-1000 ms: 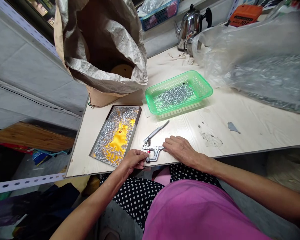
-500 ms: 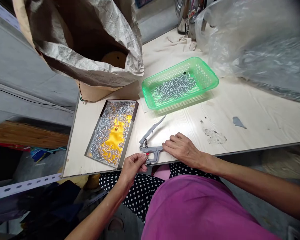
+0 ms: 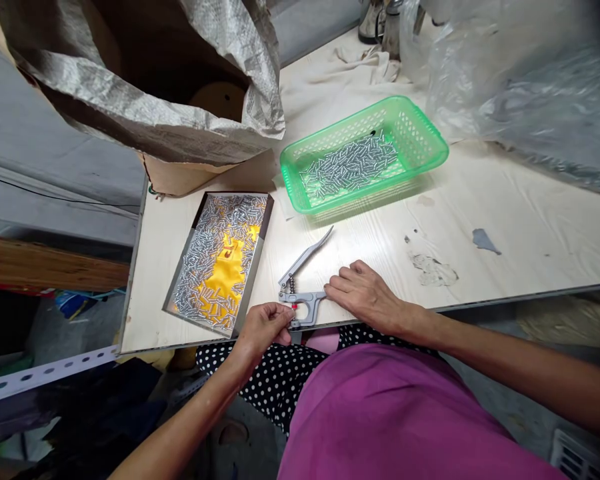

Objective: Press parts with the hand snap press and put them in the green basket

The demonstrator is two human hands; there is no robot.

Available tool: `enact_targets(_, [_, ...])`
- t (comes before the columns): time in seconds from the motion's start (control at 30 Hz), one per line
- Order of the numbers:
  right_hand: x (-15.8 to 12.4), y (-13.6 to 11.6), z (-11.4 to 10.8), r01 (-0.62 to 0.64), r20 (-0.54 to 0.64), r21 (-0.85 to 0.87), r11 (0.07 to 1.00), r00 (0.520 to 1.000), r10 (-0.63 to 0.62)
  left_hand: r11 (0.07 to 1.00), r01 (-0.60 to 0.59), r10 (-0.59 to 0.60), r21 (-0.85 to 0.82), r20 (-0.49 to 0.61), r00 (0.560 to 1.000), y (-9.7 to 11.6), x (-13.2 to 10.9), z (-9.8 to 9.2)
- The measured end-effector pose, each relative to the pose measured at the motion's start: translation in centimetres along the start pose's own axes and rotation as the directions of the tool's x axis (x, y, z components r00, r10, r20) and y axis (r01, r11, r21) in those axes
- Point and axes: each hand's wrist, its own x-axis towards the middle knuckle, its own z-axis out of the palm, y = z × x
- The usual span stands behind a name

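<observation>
Grey snap-fastener pliers (image 3: 309,297) lie at the table's front edge, with the upper handle raised, a coil spring below it and a red piece in the jaw. My right hand (image 3: 363,293) has its fingers curled around the end of the lower handle. My left hand (image 3: 266,323) pinches at the jaw, thumb and fingertips together; what is between them is too small to make out. Left of the pliers, a shallow box (image 3: 253,293) holds many small metal springs (image 3: 195,267) over yellow cloth (image 3: 229,267).
A green plastic basket (image 3: 300,203) with a heap of similar springs (image 3: 353,163) stands behind the pliers. At the back left is a large open sack (image 3: 180,127). A clear plastic bag (image 3: 520,87) fills the back right. The table (image 3: 370,233) has a worn patch on the right.
The camera view has shifted slightly. My hands stay at the pliers, the left pinching at the jaw and the right on the handle; the upper handle is still raised.
</observation>
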Motion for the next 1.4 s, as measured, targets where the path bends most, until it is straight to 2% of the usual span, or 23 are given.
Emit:
enact_targets(0.2, [0.0,-0.1,-0.2,0.002,-0.021,-0.006,1.0,1.0,-0.002,0.997,0.038,-0.037,-0.07,0.026,0.999,-0.3,0.1,-0.1])
enact_targets(0.5, [0.0,-0.5,-1.0,0.049,-0.135,-0.03,0.998,0.989,-0.052,0.987,-0.11,0.106,-0.116,-0.036,0.994,-1.3,-0.7,0.4])
enact_targets(0.6, [-0.1,-0.6,-1.0,0.04,-0.147,-0.041,0.998,0.988,-0.046,0.985,-0.145,0.139,-0.097,-0.069,0.988,-1.7,-1.0,0.6])
enact_targets(0.83, [-0.2,-0.7,-1.1,-0.002,-0.09,-0.042,0.999,0.996,-0.002,0.97,-0.242,0.245,0.039,-0.144,0.959,-1.8,-1.4,0.8])
enact_targets(1.03, [-0.1,-0.7,-0.9,-0.022,-0.104,-0.035,0.999,0.994,0.018,0.958,-0.271,0.284,0.097,-0.167,0.944,-1.7,-1.5,1.0])
enact_targets(1.13, [0.0,-0.6,-0.8,-0.026,-0.092,0.016,1.0,0.995,0.027,0.971,-0.219,0.231,0.097,-0.14,0.963,-1.6,-1.1,0.8])
enact_targets(1.23, [0.0,-0.4,-0.6,-0.036,-0.08,0.044,0.998,0.996,0.039,0.995,-0.084,0.086,0.043,-0.042,0.995,-1.1,-0.6,0.3])
enact_targets(1.3, [0.0,-0.3,-0.3,-0.048,-0.058,0.044,0.998,0.997,0.051,1.0,0.002,-0.002,0.01,0.008,1.0,-0.6,-0.2,0.1])
enact_targets(1.4, [0.0,-0.2,0.2,-0.067,0.0,0.02,0.998,0.998,0.067,0.997,0.073,-0.073,0.004,0.037,0.997,0.2,0.0,-0.1])
